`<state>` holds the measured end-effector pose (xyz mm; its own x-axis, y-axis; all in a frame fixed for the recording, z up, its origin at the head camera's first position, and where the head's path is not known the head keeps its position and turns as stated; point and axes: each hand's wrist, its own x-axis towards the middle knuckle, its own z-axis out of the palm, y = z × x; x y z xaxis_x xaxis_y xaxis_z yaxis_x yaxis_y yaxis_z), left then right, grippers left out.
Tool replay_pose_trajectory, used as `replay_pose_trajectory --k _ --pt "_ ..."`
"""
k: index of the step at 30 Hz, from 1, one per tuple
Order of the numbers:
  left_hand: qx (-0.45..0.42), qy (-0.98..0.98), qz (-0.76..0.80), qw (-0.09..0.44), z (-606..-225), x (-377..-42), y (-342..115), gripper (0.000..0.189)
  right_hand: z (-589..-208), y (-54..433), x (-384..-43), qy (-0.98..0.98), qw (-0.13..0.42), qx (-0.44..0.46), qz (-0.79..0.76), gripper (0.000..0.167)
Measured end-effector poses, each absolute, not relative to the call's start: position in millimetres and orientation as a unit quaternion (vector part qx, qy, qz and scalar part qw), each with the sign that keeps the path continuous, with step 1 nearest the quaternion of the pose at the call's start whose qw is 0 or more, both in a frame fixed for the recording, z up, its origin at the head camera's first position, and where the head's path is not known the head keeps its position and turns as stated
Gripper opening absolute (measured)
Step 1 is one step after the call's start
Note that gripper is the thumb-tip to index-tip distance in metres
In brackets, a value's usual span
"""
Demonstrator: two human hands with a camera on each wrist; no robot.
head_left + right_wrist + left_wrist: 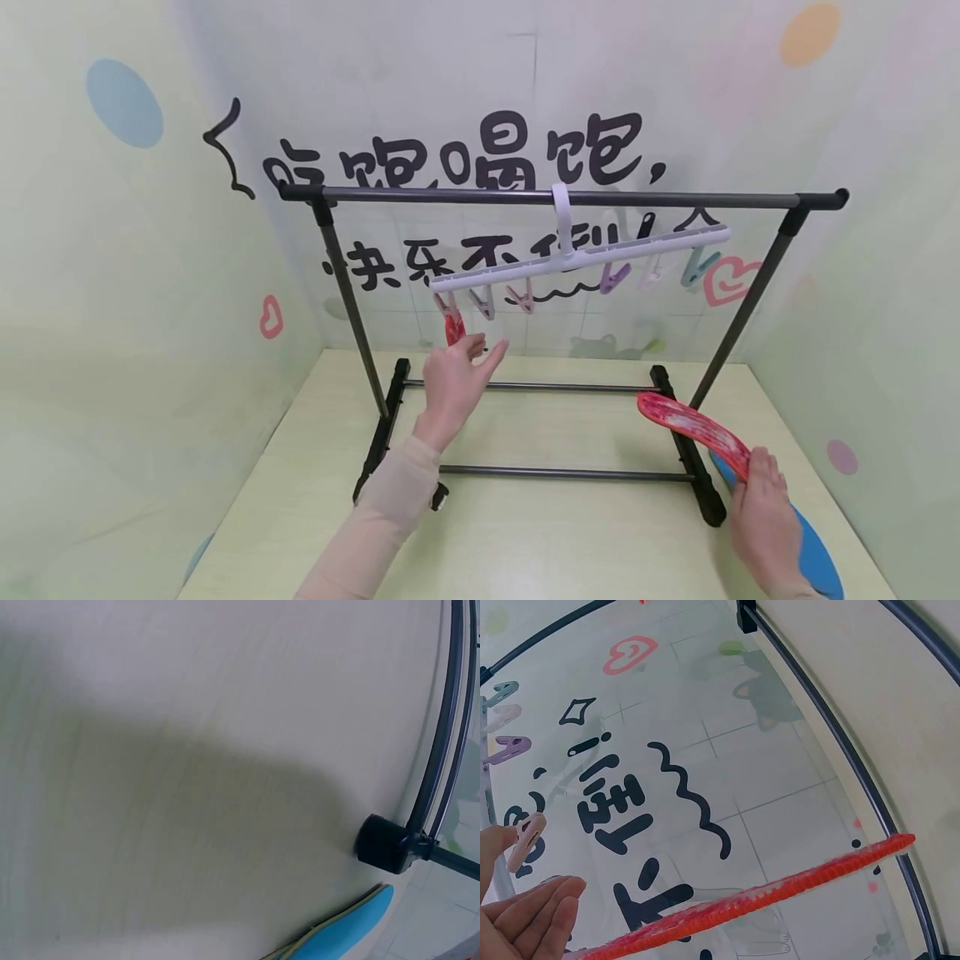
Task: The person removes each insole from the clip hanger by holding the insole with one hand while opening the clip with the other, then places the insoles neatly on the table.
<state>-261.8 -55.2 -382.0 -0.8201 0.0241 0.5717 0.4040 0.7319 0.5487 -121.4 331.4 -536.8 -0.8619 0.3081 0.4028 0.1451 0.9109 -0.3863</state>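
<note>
At the left, the first clip [448,306] appears to hold one red insole [455,331], which hangs beside our left hand [455,379]; that hand's thumb and fingers stand spread, pinching nothing. We do best, it seems, to draw the palm clear without brushing that insole. The white hanger [637,248] tilts down leftward on the black rack's top bar [450,196], so we should steady it when squeezing the next clip [487,305] wide. At the right, our right hand [765,521] grips a second red insole [693,423] by one end, well apart from the clips, above a blue insole [821,558]; bringing its free end up first should help.
</note>
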Motion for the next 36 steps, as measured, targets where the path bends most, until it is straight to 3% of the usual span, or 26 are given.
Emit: replay_pose_trajectory --k 14,23,36 --pt "-0.121 -0.888 -0.342 0.283 -393.7 -255.2 -62.8 0.044 -546.0 364.0 -93.2 -0.955 0.205 -0.148 0.156 0.059" --pt "-0.125 -0.898 -0.333 0.258 -401.7 -250.8 -61.6 0.05 -542.6 373.5 -89.9 -0.952 0.163 -0.212 0.15 0.054" --pt "-0.13 -0.899 -0.332 0.252 -416.5 -244.4 -60.8 0.05 -549.5 379.8 -92.2 -0.948 0.179 -0.225 0.137 0.042"
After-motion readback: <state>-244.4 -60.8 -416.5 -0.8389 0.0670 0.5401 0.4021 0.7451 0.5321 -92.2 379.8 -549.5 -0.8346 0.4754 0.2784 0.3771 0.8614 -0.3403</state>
